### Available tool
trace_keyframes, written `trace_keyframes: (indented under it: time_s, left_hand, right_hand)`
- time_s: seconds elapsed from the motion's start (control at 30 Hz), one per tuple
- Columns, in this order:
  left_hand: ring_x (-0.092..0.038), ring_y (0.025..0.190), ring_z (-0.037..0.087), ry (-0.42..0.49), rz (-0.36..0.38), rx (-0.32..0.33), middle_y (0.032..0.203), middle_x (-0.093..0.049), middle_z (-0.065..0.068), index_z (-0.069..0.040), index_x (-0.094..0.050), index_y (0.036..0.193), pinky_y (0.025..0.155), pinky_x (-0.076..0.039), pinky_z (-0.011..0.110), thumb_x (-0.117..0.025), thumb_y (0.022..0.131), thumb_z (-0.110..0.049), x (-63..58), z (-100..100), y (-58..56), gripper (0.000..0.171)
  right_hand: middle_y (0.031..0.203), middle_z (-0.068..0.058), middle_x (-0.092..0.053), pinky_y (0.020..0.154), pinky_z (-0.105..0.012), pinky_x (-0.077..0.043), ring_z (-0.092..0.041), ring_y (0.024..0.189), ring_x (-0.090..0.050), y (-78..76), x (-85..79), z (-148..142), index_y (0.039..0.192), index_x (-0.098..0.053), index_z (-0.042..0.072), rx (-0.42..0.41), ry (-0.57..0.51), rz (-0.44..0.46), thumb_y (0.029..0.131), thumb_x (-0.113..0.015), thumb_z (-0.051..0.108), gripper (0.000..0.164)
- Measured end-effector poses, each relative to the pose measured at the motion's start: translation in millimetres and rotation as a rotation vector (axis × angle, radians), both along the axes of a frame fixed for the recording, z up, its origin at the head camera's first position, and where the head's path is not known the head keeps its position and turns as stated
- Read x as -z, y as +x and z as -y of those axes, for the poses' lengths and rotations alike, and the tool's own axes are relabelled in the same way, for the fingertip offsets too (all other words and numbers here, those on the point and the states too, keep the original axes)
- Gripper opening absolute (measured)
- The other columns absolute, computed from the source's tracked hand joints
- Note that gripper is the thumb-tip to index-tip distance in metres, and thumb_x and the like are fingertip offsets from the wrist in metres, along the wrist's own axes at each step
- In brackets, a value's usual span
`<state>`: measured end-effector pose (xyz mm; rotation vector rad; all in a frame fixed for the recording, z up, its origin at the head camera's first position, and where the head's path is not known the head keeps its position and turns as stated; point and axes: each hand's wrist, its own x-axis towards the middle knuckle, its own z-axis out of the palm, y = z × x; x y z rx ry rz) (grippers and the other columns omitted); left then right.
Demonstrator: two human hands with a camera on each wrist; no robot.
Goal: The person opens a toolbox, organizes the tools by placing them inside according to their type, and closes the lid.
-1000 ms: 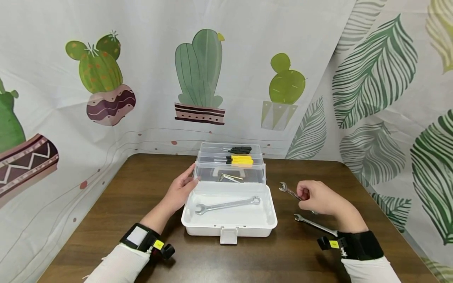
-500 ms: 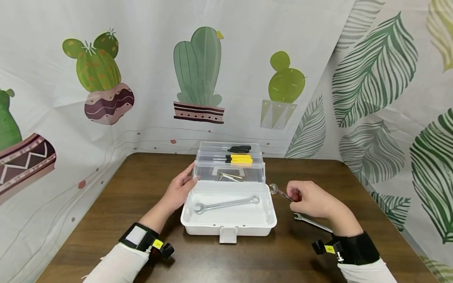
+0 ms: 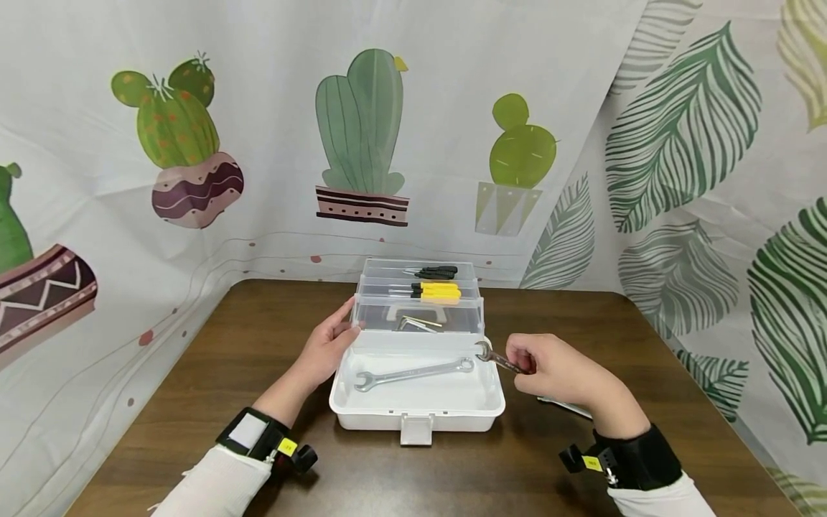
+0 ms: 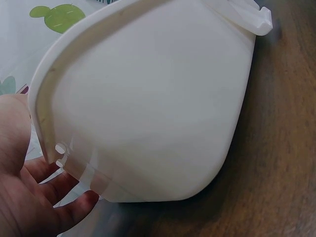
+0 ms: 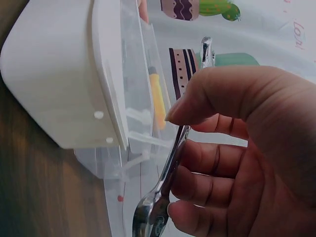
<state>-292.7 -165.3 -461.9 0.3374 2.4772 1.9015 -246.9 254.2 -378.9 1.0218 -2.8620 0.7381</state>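
A white toolbox (image 3: 417, 422) stands open, its clear tiered trays (image 3: 388, 316) raised at the back. My left hand (image 3: 328, 348) holds its left rear side, thumb at the clear tray and fingers reaching round behind, as the left wrist view shows. Inside the box lies a large combination wrench (image 3: 413, 373). My right hand (image 3: 555, 368) pinches a smaller combination wrench (image 3: 500, 358) between thumb and fingers. This wrench's open end overlaps the box's right rear rim; in the right wrist view its shiny shaft (image 5: 170, 165) crosses the fingers.
Another wrench (image 3: 568, 408) lies on the brown table (image 3: 271, 316), partly hidden behind my right hand. The trays hold black-handled screwdrivers (image 3: 436, 273), yellow-handled screwdrivers (image 3: 439, 290) and hex keys (image 3: 420, 324). A clear latch (image 3: 416, 429) hangs at the box's front.
My right hand has moved left with the wrench, from beside the box to its right rear rim. The left hand keeps its hold on the toolbox.
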Motion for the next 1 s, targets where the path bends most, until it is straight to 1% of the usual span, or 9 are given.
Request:
trace_keyframes:
  time_s: [0.13,0.23,0.33,0.4,0.5,0.63,0.73,0.87,1.0]
  left_hand:
    - [-0.066,0.122,0.03,-0.012,-0.01,-0.006,0.144,-0.059,0.026,-0.035,-0.027,0.163,0.093,-0.058,0.033,-0.052,0.108,-0.024,-0.5,1.9,0.5,0.062]
    - [-0.066,0.123,0.03,-0.005,-0.003,-0.015,0.145,-0.059,0.026,-0.037,-0.028,0.163,0.093,-0.058,0.032,-0.053,0.108,-0.024,-0.3,2.4,0.8,0.061]
    - [-0.066,0.123,0.03,0.002,-0.002,-0.006,0.145,-0.059,0.026,-0.036,-0.028,0.163,0.093,-0.058,0.031,-0.053,0.108,-0.024,0.8,2.6,0.5,0.061]
    - [-0.066,0.123,0.03,0.01,0.006,-0.003,0.145,-0.059,0.025,-0.038,-0.029,0.162,0.093,-0.058,0.031,-0.053,0.108,-0.024,1.2,2.0,0.1,0.061]
    - [-0.066,0.124,0.031,0.015,0.006,0.004,0.145,-0.06,0.024,-0.04,-0.03,0.161,0.094,-0.058,0.034,-0.054,0.108,-0.025,1.1,1.7,-0.2,0.061]
    - [-0.065,0.125,0.033,0.013,-0.002,0.005,0.145,-0.06,0.025,-0.04,-0.03,0.161,0.095,-0.058,0.037,-0.053,0.108,-0.026,-0.2,1.3,0.4,0.06]
    - [-0.064,0.127,0.034,0.01,-0.001,0.01,0.146,-0.058,0.025,-0.039,-0.029,0.162,0.097,-0.058,0.038,-0.053,0.108,-0.025,-0.6,1.2,1.7,0.06]
    - [-0.062,0.13,0.033,0.009,0.004,0.013,0.146,-0.058,0.026,-0.038,-0.028,0.162,0.099,-0.057,0.039,-0.053,0.108,-0.025,-0.1,0.8,2.2,0.061]
    - [-0.063,0.129,0.032,0.011,-0.005,0.007,0.145,-0.059,0.025,-0.039,-0.03,0.161,0.098,-0.057,0.036,-0.054,0.108,-0.025,0.8,0.4,0.5,0.061]
  right_hand:
    - [0.067,0.01,-0.047,0.057,-0.02,-0.039,-0.002,0.063,-0.045,-0.5,-1.9,9.5,0.08,-0.054,0.023,-0.017,0.018,-0.03,0.074,-0.067,0.002,0.026]
    - [0.067,0.01,-0.046,0.057,-0.02,-0.038,-0.002,0.063,-0.044,0.4,-4.3,16.3,0.079,-0.053,0.023,-0.025,0.021,-0.045,0.074,-0.067,0.003,0.025]
    - [0.066,0.009,-0.046,0.056,-0.02,-0.037,-0.002,0.063,-0.044,1.8,-9.4,23.7,0.079,-0.053,0.024,-0.029,0.025,-0.042,0.075,-0.067,0.004,0.025]
    - [0.067,0.009,-0.047,0.056,-0.02,-0.037,-0.003,0.063,-0.044,1.8,-14.5,29.5,0.08,-0.053,0.023,-0.038,0.037,-0.035,0.075,-0.067,0.004,0.024]
    - [0.068,0.008,-0.047,0.057,-0.021,-0.037,-0.004,0.064,-0.043,-1.0,-23.6,39.6,0.082,-0.054,0.022,-0.077,0.07,-0.026,0.075,-0.066,0.003,0.023]
    - [0.07,0.006,-0.046,0.058,-0.022,-0.036,-0.006,0.065,-0.042,-9.5,-35.2,54.4,0.083,-0.054,0.018,-0.156,0.124,0.004,0.077,-0.066,0.002,0.021]
    - [0.07,0.007,-0.044,0.059,-0.023,-0.034,-0.006,0.064,-0.042,-16.2,-41.2,66.7,0.082,-0.053,0.018,-0.202,0.194,0.026,0.078,-0.065,0.003,0.02]
    - [0.07,0.01,-0.045,0.06,-0.023,-0.035,-0.006,0.064,-0.042,-22.7,-47.6,85.4,0.082,-0.054,0.02,-0.262,0.298,0.035,0.077,-0.065,0.004,0.02]
    - [0.07,0.01,-0.046,0.061,-0.024,-0.036,-0.007,0.065,-0.041,-25.7,-55.0,104.8,0.082,-0.055,0.018,-0.324,0.361,0.042,0.077,-0.065,0.003,0.018]
